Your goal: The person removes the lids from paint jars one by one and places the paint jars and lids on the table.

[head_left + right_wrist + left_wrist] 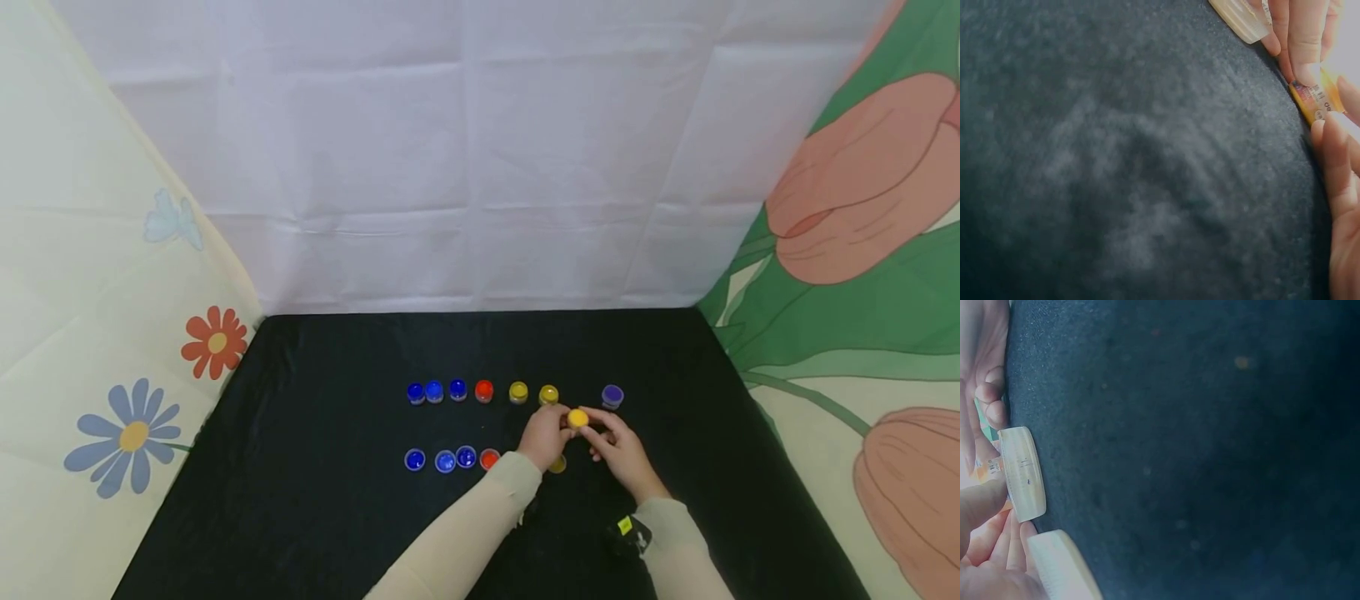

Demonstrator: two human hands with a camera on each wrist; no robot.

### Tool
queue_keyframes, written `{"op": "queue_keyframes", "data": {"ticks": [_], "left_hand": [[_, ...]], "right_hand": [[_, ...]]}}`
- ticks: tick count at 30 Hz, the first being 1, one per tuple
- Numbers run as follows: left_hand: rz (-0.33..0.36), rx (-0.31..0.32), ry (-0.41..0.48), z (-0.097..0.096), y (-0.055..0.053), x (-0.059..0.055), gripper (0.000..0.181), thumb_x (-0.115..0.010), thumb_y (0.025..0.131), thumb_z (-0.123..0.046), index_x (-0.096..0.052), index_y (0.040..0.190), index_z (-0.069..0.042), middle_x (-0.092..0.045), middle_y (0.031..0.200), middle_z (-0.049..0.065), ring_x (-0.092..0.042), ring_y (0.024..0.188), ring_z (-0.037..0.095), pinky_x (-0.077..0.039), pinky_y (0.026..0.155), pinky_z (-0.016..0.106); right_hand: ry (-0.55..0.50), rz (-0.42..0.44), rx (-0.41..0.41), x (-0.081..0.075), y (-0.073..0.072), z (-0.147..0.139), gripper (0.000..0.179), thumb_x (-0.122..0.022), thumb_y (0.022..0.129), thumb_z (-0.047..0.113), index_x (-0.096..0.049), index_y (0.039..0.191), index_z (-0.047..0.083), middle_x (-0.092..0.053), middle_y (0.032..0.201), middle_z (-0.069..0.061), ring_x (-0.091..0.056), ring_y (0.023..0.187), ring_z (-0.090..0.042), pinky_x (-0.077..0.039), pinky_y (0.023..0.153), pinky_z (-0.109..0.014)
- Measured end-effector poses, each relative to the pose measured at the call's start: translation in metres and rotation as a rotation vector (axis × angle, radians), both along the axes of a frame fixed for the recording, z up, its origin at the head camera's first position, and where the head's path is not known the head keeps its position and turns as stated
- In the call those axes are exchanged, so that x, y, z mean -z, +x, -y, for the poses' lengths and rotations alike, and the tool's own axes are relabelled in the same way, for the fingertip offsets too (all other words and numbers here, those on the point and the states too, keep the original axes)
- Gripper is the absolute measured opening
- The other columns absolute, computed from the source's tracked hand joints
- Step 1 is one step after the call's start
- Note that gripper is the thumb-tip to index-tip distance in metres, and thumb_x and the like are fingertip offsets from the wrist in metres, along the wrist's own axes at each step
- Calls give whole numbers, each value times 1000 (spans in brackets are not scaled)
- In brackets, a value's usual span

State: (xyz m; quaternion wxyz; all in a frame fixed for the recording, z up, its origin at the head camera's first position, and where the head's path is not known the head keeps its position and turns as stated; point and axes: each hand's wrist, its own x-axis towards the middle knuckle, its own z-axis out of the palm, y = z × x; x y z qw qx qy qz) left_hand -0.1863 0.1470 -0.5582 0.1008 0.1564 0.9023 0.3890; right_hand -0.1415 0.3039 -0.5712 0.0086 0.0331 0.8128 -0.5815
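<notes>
Between both hands is a small yellow jar (577,418), pinched at its sides above the black cloth. My left hand (544,435) grips it from the left, and my right hand (617,450) pinches it from the right with thumb and fingers. In the right wrist view the jar (1317,99) shows a printed label with a barcode. Beyond the left hand stands another yellow jar (549,394). A shallow yellow round piece (558,464) is partly hidden under the left wrist. Two pale translucent round pieces, one a ribbed disc (1024,474), appear close to the fingers in the left wrist view.
A far row holds blue jars (434,391), a red jar (483,391), a yellow jar (518,392) and a purple jar (612,396). Nearer lies a row of shallow blue pieces (445,461) and a red piece (490,458). A white cloth wall (465,167) rises behind.
</notes>
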Motion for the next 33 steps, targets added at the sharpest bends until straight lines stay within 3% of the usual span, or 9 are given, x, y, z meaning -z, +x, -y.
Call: {"op": "queue_keyframes", "data": {"ticks": [8,15,22,33], "left_hand": [[20,-8,14,0,1,0,21,-73,94,-14,-70,113,-6,-62,96,0,-58,83,10,-52,79,26],[-4,-5,6,-1,0,3,20,-74,93,-14,-70,112,-7,-62,95,-1,-57,83,9,-52,77,25],[-26,-6,20,0,-1,7,20,-75,93,-13,-71,112,-7,-62,95,-1,-58,83,9,-52,77,24],[-2,-8,-3,-1,0,5,22,-73,94,-15,-70,114,-7,-62,97,-1,-57,83,9,-52,77,25]], "right_hand": [[-4,-33,28,9,-1,1,33,-63,102,17,-55,129,0,-58,124,-26,-57,64,-11,-52,60,-26],[4,-16,28,9,0,-1,38,-58,105,20,-58,137,0,-56,121,-20,-58,67,-11,-53,61,-26],[-56,-65,37,8,0,2,33,-58,104,12,-54,133,-4,-59,120,-24,-57,66,-13,-53,59,-26],[-55,-74,47,9,2,-1,33,-65,100,15,-62,128,-3,-62,122,-25,-60,68,-11,-54,61,-26]]}}
